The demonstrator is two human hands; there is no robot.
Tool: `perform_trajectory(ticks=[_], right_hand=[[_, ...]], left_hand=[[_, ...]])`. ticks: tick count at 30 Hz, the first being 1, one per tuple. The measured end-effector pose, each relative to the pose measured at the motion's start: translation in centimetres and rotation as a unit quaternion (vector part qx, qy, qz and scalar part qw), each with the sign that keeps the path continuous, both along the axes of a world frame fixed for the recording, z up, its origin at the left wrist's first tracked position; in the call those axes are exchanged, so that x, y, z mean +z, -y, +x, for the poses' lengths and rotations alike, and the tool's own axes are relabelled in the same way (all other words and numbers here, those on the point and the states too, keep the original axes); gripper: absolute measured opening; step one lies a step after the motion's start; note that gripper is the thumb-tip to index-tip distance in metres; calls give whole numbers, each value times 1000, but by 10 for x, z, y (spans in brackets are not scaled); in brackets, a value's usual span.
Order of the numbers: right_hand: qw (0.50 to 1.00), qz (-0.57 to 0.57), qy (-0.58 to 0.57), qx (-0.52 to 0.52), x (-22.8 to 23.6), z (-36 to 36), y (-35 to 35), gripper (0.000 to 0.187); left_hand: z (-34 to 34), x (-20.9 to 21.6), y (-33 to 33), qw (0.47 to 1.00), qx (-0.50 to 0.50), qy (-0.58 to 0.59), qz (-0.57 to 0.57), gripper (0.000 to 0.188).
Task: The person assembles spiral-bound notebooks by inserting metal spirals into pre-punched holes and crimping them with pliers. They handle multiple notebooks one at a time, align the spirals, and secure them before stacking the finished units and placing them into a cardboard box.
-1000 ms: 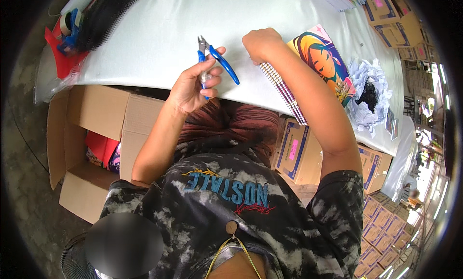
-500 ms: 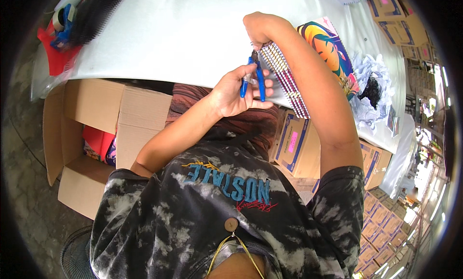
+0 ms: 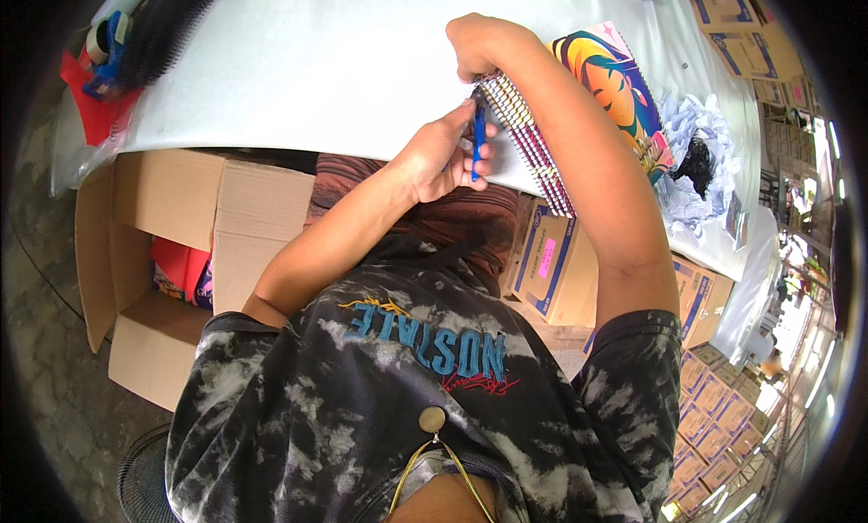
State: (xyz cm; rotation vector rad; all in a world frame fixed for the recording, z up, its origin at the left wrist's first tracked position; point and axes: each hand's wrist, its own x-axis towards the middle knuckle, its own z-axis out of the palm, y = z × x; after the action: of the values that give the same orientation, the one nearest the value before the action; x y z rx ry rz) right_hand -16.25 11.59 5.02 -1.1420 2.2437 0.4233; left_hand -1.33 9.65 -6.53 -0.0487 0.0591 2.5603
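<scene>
My left hand (image 3: 440, 154) is closed around blue-handled pliers (image 3: 480, 143). The dark jaws point away from me and meet the far end of the spiral binding on a stack of spiral-bound notebooks (image 3: 526, 136). At that far end my right hand (image 3: 476, 48) is bent over with its fingers curled in on the stack; the fingertips are hidden behind the hand and wrist. The bound edges face left, several coils side by side. Just right of my right forearm lies a notebook with a colourful illustrated cover (image 3: 608, 89).
Crumpled pale paper with black coil scraps (image 3: 694, 166) lies on the white-covered table (image 3: 325, 71) at the right. Black binding coils (image 3: 167, 35), a blue tape dispenser (image 3: 110, 53) and a red piece (image 3: 95, 103) sit far left. An open carton (image 3: 167, 197) stands below; closed cartons (image 3: 561, 261) are stacked at right.
The pliers' spread handles have come together as my left hand closed. Their jaws now meet the end of the coils. My right hand has shifted slightly left and away from me.
</scene>
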Motion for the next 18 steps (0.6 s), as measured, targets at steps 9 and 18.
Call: perform_trajectory(ticks=[9,18], right_hand=[[996,59,62,13,-1,-21,0,19],[983,-32,181,5,22,-25,-16,16]], left_hand=[[4,58,4,950,-18,50,-309,55],[0,61,-2,925,2,79,-371,46]])
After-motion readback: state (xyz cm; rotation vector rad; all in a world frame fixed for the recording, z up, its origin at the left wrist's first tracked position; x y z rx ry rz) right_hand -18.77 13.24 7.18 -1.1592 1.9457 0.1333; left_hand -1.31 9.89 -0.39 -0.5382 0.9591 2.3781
